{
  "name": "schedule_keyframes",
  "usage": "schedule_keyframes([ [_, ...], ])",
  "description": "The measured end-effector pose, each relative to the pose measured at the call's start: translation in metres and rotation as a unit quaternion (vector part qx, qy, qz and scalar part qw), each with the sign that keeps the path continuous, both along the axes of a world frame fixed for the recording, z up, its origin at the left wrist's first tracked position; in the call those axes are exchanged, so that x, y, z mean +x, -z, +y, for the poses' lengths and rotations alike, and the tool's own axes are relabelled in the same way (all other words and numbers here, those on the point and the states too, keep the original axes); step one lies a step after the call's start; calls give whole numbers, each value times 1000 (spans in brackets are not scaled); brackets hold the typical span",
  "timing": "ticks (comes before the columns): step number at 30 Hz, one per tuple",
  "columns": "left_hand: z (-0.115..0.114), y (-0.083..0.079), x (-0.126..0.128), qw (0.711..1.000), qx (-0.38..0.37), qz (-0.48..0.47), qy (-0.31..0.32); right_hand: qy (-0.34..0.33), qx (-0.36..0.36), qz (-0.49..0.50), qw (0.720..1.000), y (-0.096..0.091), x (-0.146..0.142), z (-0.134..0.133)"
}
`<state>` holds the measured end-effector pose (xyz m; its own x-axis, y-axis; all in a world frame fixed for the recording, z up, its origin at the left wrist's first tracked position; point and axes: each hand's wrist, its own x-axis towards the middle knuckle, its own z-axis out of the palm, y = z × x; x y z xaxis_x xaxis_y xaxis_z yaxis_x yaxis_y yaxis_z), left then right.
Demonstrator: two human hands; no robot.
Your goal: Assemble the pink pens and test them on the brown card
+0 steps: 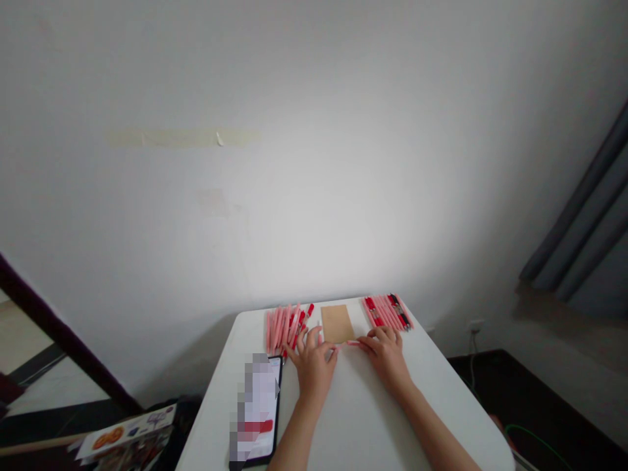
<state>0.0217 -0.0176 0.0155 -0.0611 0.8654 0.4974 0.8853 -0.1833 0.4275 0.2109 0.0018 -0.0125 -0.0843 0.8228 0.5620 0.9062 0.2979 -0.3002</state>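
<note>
Both of my hands are over the middle of the white table point(363, 405). A slim pink pen point(352, 343) lies crosswise between them, just below the near edge of a brown card-like rectangle point(337, 323). My left hand point(314, 366) pinches its left end between thumb and forefinger, the other fingers spread. The right end is in the closed fingertips of my right hand point(387, 358). Whether the pen is one piece or parted is too small to tell. Beside my left hand lies a loose pile of pink and red pens point(282, 327), partly behind its fingers.
A neater row of pink, red and black pens point(387, 313) lies at the back right. A phone point(260, 412), its screen partly blurred, is left of my left forearm. The wall point(314, 196) rises behind the table; a printed box point(127, 432) is low at left.
</note>
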Motion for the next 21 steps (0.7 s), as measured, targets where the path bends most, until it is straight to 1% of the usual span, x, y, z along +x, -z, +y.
schedule_keyframes([
  [5,0,3,1,999,13,15,-29,14,11,14,1000,0,1,0],
  [10,0,5,3,999,13,37,-21,10,23,15,1000,-3,0,-2],
  [21,-1,6,4,998,23,50,-15,10,17,18,1000,2,1,1],
])
